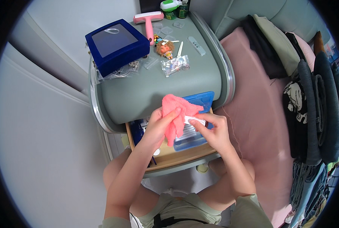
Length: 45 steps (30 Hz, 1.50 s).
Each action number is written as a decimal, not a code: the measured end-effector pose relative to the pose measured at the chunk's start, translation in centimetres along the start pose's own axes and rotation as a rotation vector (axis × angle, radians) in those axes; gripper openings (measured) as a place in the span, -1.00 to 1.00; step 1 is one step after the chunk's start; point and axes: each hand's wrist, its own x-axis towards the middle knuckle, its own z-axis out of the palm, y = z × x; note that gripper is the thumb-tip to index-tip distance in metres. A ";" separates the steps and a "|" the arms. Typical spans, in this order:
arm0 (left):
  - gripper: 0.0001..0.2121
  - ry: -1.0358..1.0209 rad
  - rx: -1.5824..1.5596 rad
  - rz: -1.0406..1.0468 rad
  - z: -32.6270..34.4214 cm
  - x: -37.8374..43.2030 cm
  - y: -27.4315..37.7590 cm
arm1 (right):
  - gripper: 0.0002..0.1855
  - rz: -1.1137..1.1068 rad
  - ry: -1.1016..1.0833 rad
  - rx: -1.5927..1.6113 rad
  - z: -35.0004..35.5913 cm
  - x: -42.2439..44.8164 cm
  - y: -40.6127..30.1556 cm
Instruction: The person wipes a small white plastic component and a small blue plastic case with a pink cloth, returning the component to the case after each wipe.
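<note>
A coral-pink terry cloth (173,122) is bunched in my left hand (158,125), its thumb pressed over the folds. My right hand (216,129) pinches a small white flat object (193,120) between thumb and fingers. The far end of that object meets the cloth, which partly hides it. Both hands are above an open wooden drawer (183,155) of the grey-green cabinet. Under them in the drawer sits a blue plastic box (196,101) with its lid raised. Part of its contents shows as pale strips, too covered to name.
On the cabinet top (158,88) stand a dark blue velvet box (124,61) with a clear lid, a pink T-shaped roller (149,24), a curly-haired doll (165,50) and a clear packet (175,65). A pink-covered bed (258,114) with folded clothes (319,114) lies to the right.
</note>
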 end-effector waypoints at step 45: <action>-0.72 0.172 -0.048 0.224 0.5 0.2 -1.3 | -0.83 0.326 0.021 0.637 4.8 -2.3 1.5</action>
